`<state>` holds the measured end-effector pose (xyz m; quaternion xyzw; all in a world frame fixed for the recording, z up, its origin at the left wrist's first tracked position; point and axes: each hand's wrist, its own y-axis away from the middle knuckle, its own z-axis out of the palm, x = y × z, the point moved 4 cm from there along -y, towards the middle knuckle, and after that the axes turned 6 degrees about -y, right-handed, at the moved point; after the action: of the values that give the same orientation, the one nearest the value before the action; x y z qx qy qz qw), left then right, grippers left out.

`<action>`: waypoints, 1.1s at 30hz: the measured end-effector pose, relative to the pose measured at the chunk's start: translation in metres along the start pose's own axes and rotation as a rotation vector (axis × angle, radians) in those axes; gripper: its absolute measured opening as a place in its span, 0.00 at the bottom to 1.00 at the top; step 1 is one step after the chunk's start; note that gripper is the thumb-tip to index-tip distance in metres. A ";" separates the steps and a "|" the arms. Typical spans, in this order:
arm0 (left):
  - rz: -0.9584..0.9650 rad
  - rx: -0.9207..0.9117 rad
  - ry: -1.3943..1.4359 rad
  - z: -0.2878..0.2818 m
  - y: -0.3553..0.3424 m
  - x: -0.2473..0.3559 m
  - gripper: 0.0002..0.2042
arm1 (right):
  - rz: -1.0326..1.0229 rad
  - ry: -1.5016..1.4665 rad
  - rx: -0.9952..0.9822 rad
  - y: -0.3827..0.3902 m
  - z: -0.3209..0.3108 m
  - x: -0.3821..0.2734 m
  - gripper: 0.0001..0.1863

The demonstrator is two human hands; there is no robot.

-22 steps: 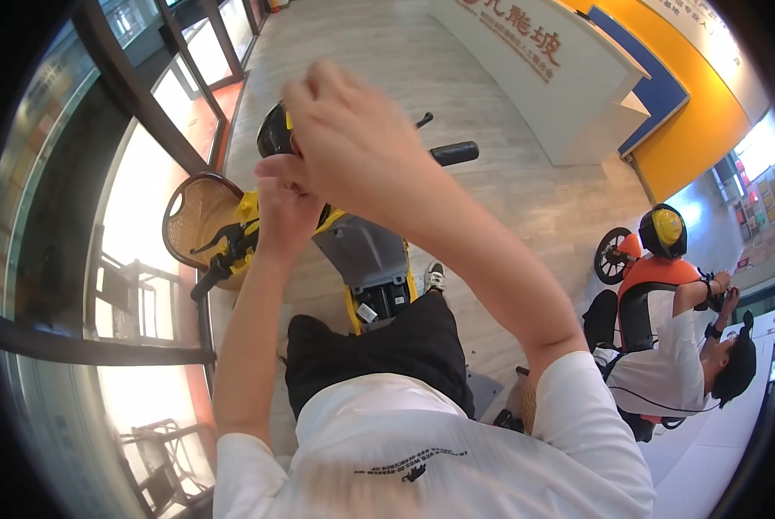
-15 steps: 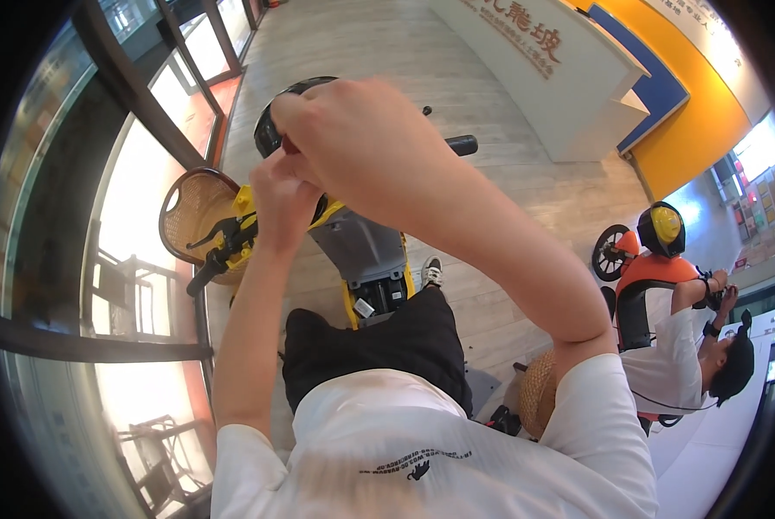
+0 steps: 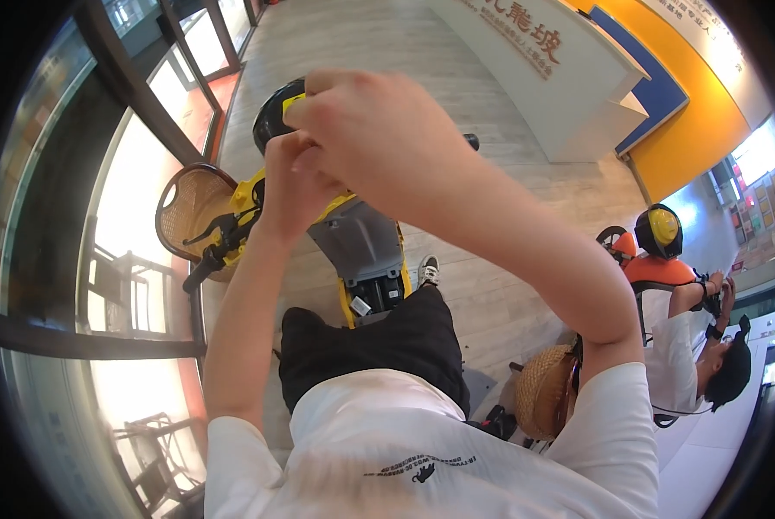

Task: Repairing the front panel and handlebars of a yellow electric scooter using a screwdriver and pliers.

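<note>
The right elbow has swung farther right, and the right hand now uncovers the yellow patch on the glossy black rounded shell, far-left above the yellow-and-grey scooter. It meets the left hand just nearer, fingers bent; I cannot tell what either grasps, so handling seems unfinished. A brown wicker basket bounds the left; pale wooden floor stretches far.

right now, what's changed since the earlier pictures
The right elbow swung out to the right; that forearm now hides most of the right grip. More of a woven item shows beside the elbow. The left hand edged up, staying close to the right hand. Any grasp or release is hidden. The yellow scooter and other person stayed put.
</note>
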<state>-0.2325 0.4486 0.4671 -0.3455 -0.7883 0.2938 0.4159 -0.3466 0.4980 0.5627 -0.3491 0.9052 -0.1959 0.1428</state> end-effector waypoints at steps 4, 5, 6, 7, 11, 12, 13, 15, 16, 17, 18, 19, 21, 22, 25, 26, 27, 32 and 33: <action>-0.106 -0.155 0.010 -0.009 -0.003 0.014 0.12 | -0.021 -0.100 0.020 0.003 0.005 0.018 0.08; -0.205 -0.166 0.131 -0.013 0.000 0.006 0.13 | -0.077 -0.154 0.041 0.002 0.005 0.015 0.09; -0.303 -0.178 0.253 -0.016 0.003 -0.002 0.14 | -0.132 -0.207 0.061 0.001 0.004 0.011 0.09; -0.302 -0.176 0.255 -0.017 0.003 -0.005 0.14 | -0.132 -0.205 0.059 -0.001 0.003 0.009 0.09; -0.273 -0.054 0.245 -0.017 -0.004 -0.005 0.14 | -0.045 -0.207 0.086 -0.002 -0.001 0.006 0.09; -0.249 -0.014 0.108 -0.017 -0.006 -0.001 0.13 | 0.006 -0.141 0.108 -0.003 -0.001 0.008 0.09; -0.249 -0.013 0.108 -0.015 -0.008 0.001 0.13 | 0.005 -0.140 0.108 -0.003 -0.001 0.007 0.09; -0.209 0.025 0.086 -0.014 -0.010 0.005 0.14 | 0.016 -0.126 0.054 -0.003 0.003 0.007 0.07; -0.208 0.027 0.086 -0.017 -0.008 0.001 0.14 | 0.014 -0.125 0.054 -0.003 0.001 0.005 0.07; -0.082 -0.056 0.040 -0.019 -0.005 0.001 0.14 | 0.026 -0.189 0.011 -0.002 0.000 0.004 0.07; 0.045 -0.137 -0.006 -0.017 -0.003 0.003 0.15 | 0.038 -0.253 -0.032 -0.002 0.001 0.003 0.07; 0.046 -0.139 -0.003 -0.017 -0.001 0.001 0.15 | 0.042 -0.252 -0.033 -0.002 0.001 0.004 0.07; -0.475 -0.153 0.434 -0.013 0.001 -0.012 0.16 | 0.004 -0.259 -0.030 -0.003 0.001 0.006 0.09; -0.473 -0.155 0.438 -0.011 -0.002 -0.008 0.16 | 0.007 -0.256 -0.030 -0.003 0.004 0.009 0.09; -0.335 -0.073 0.047 -0.013 -0.012 0.001 0.14 | -0.093 -0.187 0.082 -0.002 0.006 0.009 0.15; -0.294 -0.048 0.053 -0.011 -0.013 -0.002 0.14 | -0.051 -0.223 0.065 -0.002 0.004 0.004 0.17; -0.254 -0.023 0.058 -0.011 -0.012 -0.003 0.14 | -0.009 -0.259 0.047 -0.002 0.004 0.002 0.19; -0.098 -0.204 0.074 -0.012 -0.001 -0.010 0.16 | -0.011 -0.245 0.008 0.001 0.010 0.011 0.18; -0.209 -0.282 0.125 -0.010 0.002 -0.016 0.16 | -0.025 -0.248 0.034 0.002 0.010 0.012 0.17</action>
<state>-0.2166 0.4391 0.4637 -0.3343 -0.8258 0.1133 0.4398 -0.3521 0.4889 0.5519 -0.3793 0.8727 -0.1682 0.2573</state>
